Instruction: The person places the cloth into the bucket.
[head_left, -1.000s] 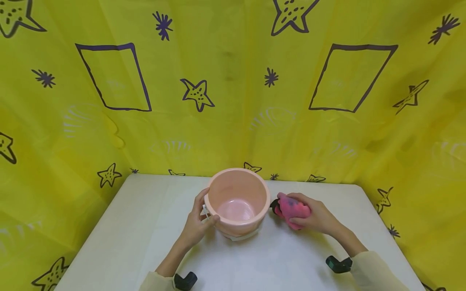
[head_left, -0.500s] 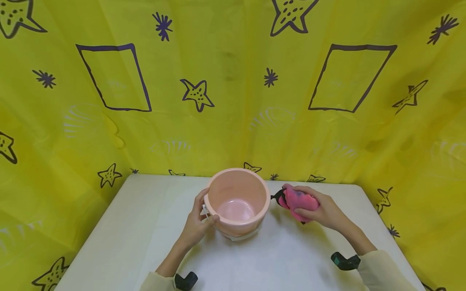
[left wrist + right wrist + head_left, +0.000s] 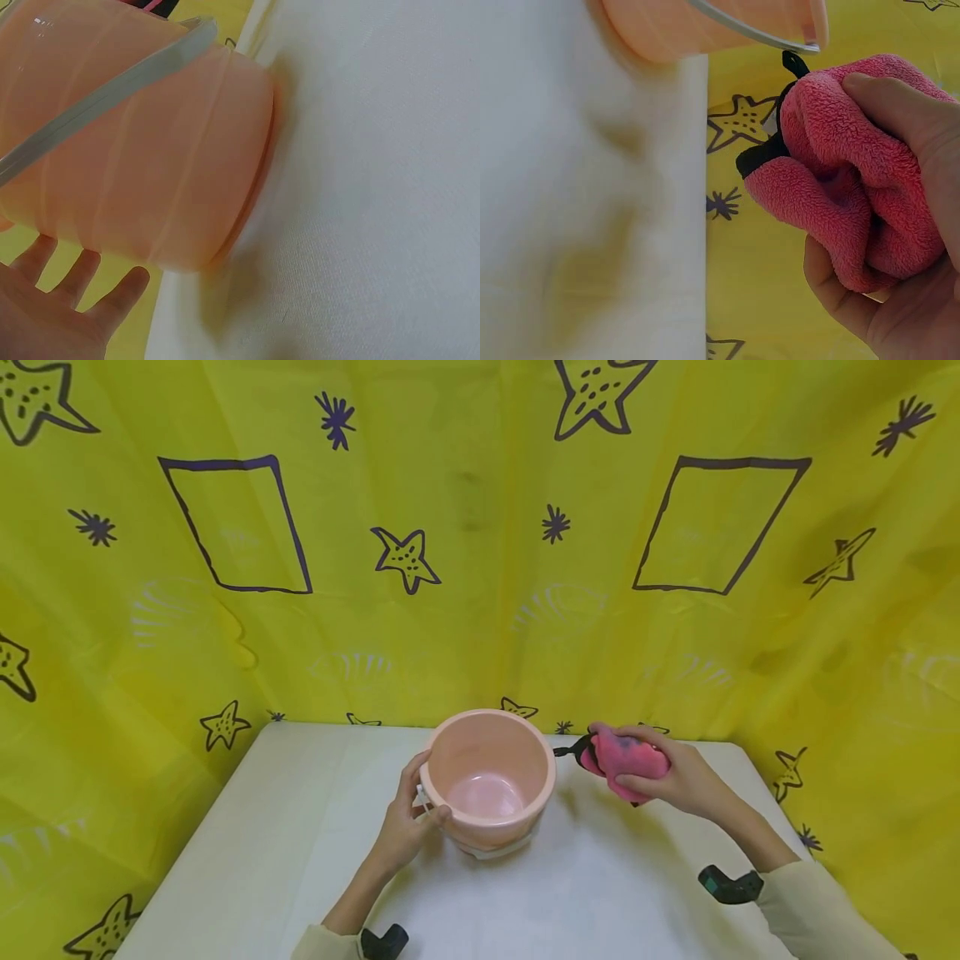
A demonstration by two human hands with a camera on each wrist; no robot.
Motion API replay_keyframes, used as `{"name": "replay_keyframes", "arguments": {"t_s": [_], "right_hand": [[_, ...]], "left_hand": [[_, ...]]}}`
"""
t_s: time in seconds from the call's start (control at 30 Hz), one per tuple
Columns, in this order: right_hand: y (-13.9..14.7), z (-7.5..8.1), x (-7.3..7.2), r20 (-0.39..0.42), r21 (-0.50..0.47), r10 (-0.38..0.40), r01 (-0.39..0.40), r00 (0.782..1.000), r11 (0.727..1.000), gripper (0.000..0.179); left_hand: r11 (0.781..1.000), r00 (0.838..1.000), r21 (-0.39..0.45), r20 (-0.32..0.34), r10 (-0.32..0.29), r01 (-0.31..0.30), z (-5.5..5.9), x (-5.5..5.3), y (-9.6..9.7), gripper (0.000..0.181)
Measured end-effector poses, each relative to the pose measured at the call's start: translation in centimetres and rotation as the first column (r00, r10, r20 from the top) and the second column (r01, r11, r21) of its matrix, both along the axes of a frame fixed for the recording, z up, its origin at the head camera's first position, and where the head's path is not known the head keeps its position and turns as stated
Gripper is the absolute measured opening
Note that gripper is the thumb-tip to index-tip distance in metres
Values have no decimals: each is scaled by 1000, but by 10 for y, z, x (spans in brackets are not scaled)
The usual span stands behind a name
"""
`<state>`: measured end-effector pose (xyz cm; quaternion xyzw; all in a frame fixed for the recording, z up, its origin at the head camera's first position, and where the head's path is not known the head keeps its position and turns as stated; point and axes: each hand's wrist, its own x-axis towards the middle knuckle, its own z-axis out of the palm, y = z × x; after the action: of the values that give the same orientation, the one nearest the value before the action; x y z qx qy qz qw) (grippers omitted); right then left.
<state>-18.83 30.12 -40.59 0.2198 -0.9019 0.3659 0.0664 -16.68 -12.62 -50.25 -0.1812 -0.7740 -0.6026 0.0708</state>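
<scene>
A peach-coloured plastic bucket [image 3: 487, 745] stands upright on the white table, and its inside shows nothing in it. My left hand [image 3: 403, 831] grips its left side, thumb at the rim and fingers against the outer wall. The pale bucket handle [image 3: 112, 99] hangs down across the near side. To the right, my right hand [image 3: 686, 779] holds a bunched pink cloth [image 3: 832, 172] above the table. This fluffy cloth has black edging and a black hanging loop [image 3: 795, 65], which points toward the bucket's rim.
The white table [image 3: 300, 835] runs back to a yellow curtain [image 3: 480, 610] with dark star drawings. More of this curtain closes off both sides. Black wrist devices [image 3: 731, 885] sit at both sleeves.
My right hand has lifted the pink cloth and drawn it to the right, away from the bucket. The left hand and the bucket have stayed in place.
</scene>
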Motion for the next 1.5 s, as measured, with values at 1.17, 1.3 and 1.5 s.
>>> {"name": "replay_keyframes", "arguments": {"t_s": [1.17,1.3,1.5], "right_hand": [[-61,112,-36,104,104,259,-270,960,957,56],[-79,113,-41,125,139,268,-284,955,949,55],[-105,104,-49,152,88,347,-362,926,928,54]], "left_hand": [[1000,1000,30,22,-9,9,-1,-1,-1,85],[1000,999,19,43,10,-10,-1,1,-2,84],[1000,1000,13,27,-2,2,0,-1,-2,85]]}}
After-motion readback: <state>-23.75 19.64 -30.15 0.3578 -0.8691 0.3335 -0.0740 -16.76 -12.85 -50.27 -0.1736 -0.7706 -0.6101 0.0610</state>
